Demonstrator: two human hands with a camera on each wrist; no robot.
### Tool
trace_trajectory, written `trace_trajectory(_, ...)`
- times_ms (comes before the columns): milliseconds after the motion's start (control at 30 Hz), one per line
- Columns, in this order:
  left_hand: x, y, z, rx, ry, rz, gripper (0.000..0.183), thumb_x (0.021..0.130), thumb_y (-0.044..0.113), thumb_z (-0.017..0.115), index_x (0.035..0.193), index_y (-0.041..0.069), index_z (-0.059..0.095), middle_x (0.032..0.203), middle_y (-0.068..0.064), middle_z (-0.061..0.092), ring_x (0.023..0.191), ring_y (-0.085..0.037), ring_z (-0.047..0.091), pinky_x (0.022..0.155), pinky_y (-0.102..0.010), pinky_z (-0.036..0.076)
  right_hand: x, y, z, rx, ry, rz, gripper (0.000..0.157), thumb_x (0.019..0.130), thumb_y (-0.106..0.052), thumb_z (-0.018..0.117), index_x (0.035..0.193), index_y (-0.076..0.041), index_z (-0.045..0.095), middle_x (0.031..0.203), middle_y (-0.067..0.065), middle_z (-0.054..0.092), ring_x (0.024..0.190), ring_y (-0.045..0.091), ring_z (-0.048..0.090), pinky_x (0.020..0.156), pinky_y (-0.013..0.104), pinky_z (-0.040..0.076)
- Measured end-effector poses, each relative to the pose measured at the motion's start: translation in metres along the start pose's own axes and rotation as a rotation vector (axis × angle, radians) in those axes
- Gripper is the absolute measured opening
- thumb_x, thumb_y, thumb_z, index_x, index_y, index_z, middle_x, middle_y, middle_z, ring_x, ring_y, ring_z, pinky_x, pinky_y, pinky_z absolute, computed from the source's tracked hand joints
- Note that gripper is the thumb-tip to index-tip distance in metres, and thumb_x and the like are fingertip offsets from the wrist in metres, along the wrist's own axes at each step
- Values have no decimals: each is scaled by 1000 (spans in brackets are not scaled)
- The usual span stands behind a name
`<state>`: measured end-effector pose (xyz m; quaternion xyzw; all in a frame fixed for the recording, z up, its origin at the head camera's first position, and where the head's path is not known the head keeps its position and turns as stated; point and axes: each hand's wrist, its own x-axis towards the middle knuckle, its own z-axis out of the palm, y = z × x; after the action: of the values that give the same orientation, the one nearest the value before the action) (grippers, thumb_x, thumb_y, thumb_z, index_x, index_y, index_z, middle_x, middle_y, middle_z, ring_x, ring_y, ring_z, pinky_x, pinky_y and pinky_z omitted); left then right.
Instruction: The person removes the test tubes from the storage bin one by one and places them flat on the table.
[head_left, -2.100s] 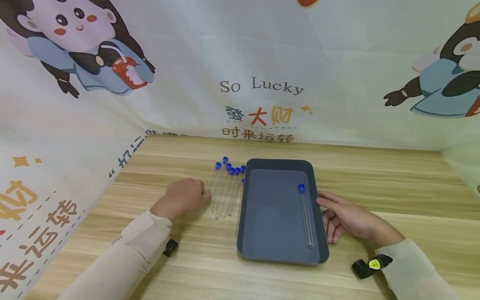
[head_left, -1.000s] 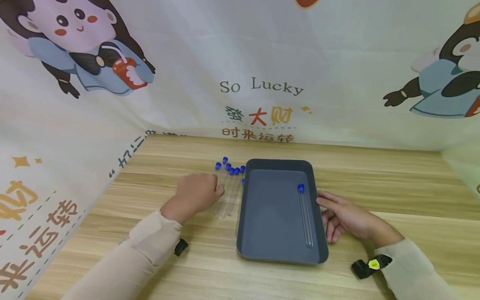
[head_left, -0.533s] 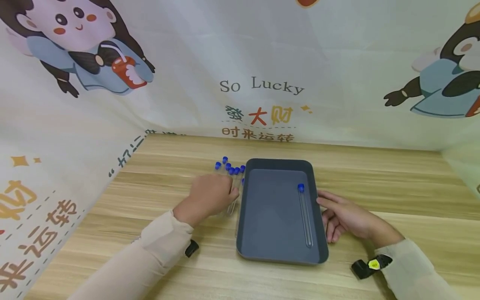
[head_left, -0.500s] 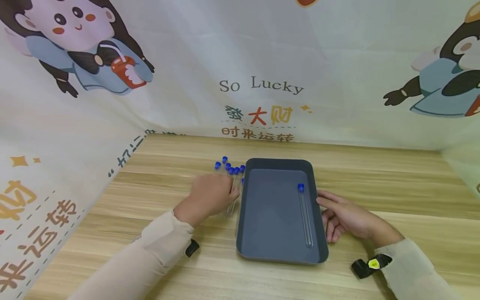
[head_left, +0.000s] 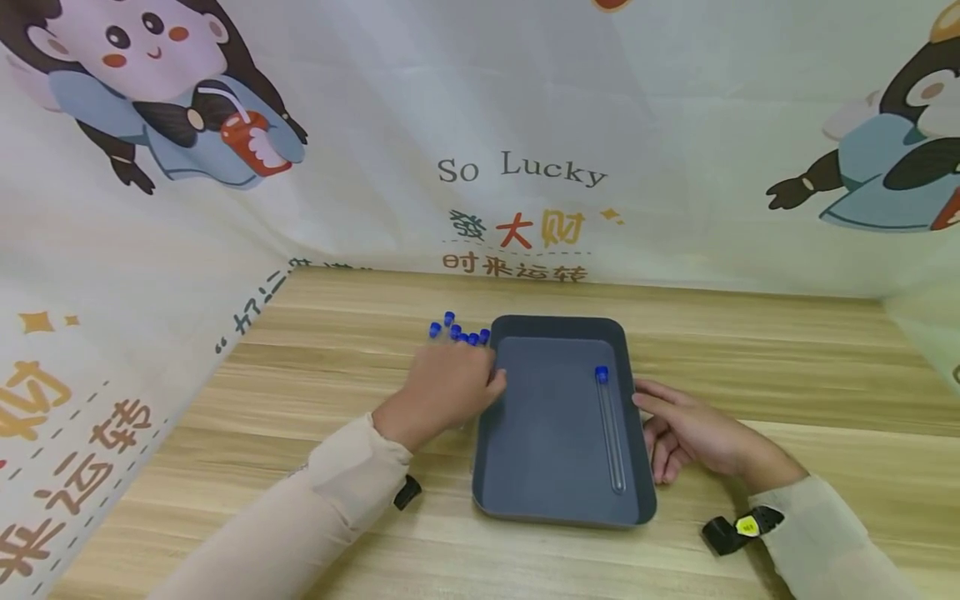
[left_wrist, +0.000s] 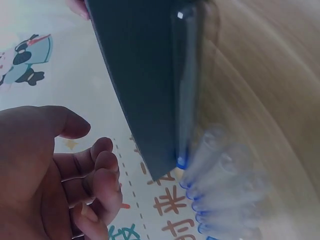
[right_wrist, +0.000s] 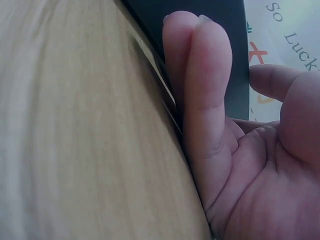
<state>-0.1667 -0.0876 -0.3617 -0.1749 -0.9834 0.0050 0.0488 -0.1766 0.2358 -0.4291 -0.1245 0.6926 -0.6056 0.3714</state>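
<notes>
A dark grey tray (head_left: pixel 551 450) lies on the wooden table, holding one clear test tube (head_left: pixel 611 442) with a blue cap along its right side. My left hand (head_left: pixel 442 387) hovers over the capped tubes at the tray's left rim, thumb overlapping the rim in the head view. Its fingers are loosely bent with nothing between them, as the left wrist view shows. Several test tubes (left_wrist: pixel 225 195) lie side by side below it, and another tube (left_wrist: pixel 186 85) runs along the tray's wall. My right hand (head_left: pixel 697 437) rests its fingers against the tray's right wall.
Blue caps (head_left: pixel 455 332) show beyond the left hand, their tube bodies mostly hidden under it. A printed cloth (head_left: pixel 675 167) stands behind and to the left of the wooden table (head_left: pixel 750 350). A black wrist camera (head_left: pixel 723 535) sits at the right cuff.
My left hand has moved right, from beside the left end of the tube row across the tubes to the tray's left rim. The right hand, the tray and the tube in it stay put.
</notes>
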Motion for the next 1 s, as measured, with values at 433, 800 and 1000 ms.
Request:
trace_trajectory(433,9,19,1,-21,4,49,44,100,36,55,60,18,49,53,3,45,51,-15,49,52,-37,42,2,0,0,2,-6,-4,74,109,-40,35,159,-8,-9,77,4,64,57,15,67,55,31,57)
trace_trajectory(800,13,35,-3,-3,-2,87,44,100,38,54,61,18,49,55,3,46,51,-15,49,45,-34,38,2,-1,-1,-1,-1,-4,74,108,-41,35,159,-9,-9,77,4,64,57,16,67,55,32,57)
trace_trajectory(1000,13,44,-5,-11,0,127,42,100,38,53,63,19,50,55,4,45,50,-13,46,44,-31,36,2,-2,0,3,-1,-2,75,108,-41,35,159,-9,-9,76,4,64,57,16,67,55,31,57)
